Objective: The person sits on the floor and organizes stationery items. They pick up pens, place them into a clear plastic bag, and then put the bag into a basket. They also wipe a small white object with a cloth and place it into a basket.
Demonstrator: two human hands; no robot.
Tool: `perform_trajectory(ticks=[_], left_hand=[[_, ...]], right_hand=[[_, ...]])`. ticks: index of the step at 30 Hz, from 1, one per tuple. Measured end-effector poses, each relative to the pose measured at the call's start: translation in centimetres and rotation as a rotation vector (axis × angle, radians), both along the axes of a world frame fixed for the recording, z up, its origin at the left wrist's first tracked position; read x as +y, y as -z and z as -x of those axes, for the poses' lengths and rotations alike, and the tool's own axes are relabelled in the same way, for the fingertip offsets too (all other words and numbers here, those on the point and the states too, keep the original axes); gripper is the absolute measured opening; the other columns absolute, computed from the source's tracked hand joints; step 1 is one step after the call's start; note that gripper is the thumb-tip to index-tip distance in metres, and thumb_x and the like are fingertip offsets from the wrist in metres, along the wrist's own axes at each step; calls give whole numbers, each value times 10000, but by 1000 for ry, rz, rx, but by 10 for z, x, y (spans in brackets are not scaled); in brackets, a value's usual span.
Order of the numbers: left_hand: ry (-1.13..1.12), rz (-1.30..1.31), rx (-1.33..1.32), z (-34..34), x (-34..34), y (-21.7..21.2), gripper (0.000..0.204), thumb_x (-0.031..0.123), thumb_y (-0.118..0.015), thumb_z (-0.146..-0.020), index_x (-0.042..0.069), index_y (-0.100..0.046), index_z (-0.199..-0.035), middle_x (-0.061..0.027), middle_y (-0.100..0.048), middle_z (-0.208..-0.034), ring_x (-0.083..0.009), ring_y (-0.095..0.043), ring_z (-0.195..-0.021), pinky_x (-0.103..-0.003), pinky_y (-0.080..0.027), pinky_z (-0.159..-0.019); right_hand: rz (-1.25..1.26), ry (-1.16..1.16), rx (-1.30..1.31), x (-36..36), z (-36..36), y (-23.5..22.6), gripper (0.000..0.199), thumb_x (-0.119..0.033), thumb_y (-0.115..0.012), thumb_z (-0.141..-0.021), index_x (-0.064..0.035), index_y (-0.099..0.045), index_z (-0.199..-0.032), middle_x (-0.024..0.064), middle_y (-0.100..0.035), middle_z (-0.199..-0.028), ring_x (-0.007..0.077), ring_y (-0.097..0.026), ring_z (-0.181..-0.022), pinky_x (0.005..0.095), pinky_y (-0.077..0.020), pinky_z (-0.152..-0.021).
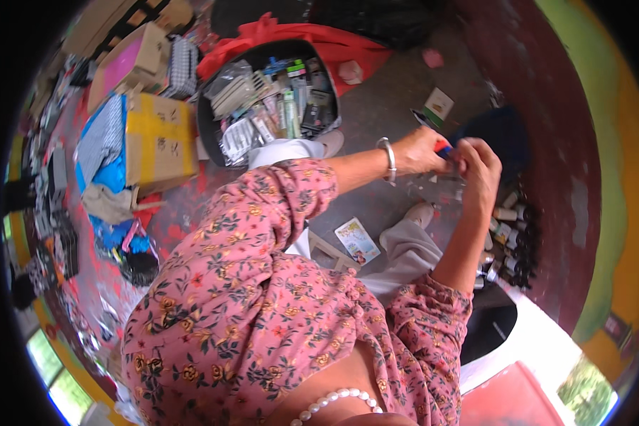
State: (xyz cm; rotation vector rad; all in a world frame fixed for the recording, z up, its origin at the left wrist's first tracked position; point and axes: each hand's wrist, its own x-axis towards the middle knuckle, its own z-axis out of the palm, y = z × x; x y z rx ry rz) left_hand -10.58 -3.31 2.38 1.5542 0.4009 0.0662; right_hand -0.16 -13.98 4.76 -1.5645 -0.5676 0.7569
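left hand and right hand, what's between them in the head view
In the head view, a small red-and-blue item shows between the left hand and right hand; too blurred to identify.

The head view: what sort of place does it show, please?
It looks like a storeroom or sorting area, though I cannot be sure: a cardboard box with yellow tape, a black bin full of small packages, and clustered bottles near the wall.

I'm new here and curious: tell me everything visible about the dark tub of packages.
The dark tub has rounded corners and looks like plastic. It sits open on the floor, packed with small packages, some clear-wrapped, some green, white or black. Red cloth lies along its far side; a pale trouser leg overlaps its near edge; contact is unclear.
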Motion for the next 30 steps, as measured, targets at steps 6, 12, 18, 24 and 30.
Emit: perform_trajectory(ticks=[6, 12, 18, 24, 30], left_hand=[[-252, 514, -60, 2, 9, 2, 254, 111, -632, -721, -16, -576, -933, -62, -624, -755, -84, -581, -631, -189, -401, -450], [-489, 482, -11, -6, 17, 9, 182, 97, -638, -710, 22, -593, -869, -39, -629, -762, -89, -600, -650, -178, -385, -457], [-646, 371, -35, 3, 36, -2, 155, 114, -615, -744, 69, -595, -891, -19, -640, -836, -23, -496, -624, -160, -367, -467], [-667, 469, -81, -2, 40, -4, 170, 80, -605, -753, 61, -577, -920, -40, -631, -849, -14, -430, -549, -139, -363, -442], [-666, 660, -95, 0, 47, 6, 217, 58, -583, -773, 80, -534, -983, -49, -618, -862, -11, -419, -521, -114, -358, -418]], right_hand=[[-17, 166, 84, -7, -8, 2, 105, -80, -491, -788, -8, -557, -749, 44, -544, -601, 44, -422, -456, 148, -289, -403], [-155, 217, 201, -16, -19, 0, 100, -53, -476, -782, 1, -553, -750, 92, -565, -615, 69, -445, -433, 156, -292, -373], [-246, 487, 265, -20, -28, 0, 64, -27, -506, -766, 0, -564, -769, 144, -614, -686, 93, -494, -445, 162, -345, -373], [-166, 525, 177, -19, -20, -2, 56, -45, -538, -769, 2, -561, -789, 137, -622, -703, 99, -528, -473, 160, -360, -397], [-262, 541, 251, -16, -13, -3, 67, -41, -526, -773, 10, -551, -807, 142, -621, -708, 114, -541, -480, 169, -372, -408]])
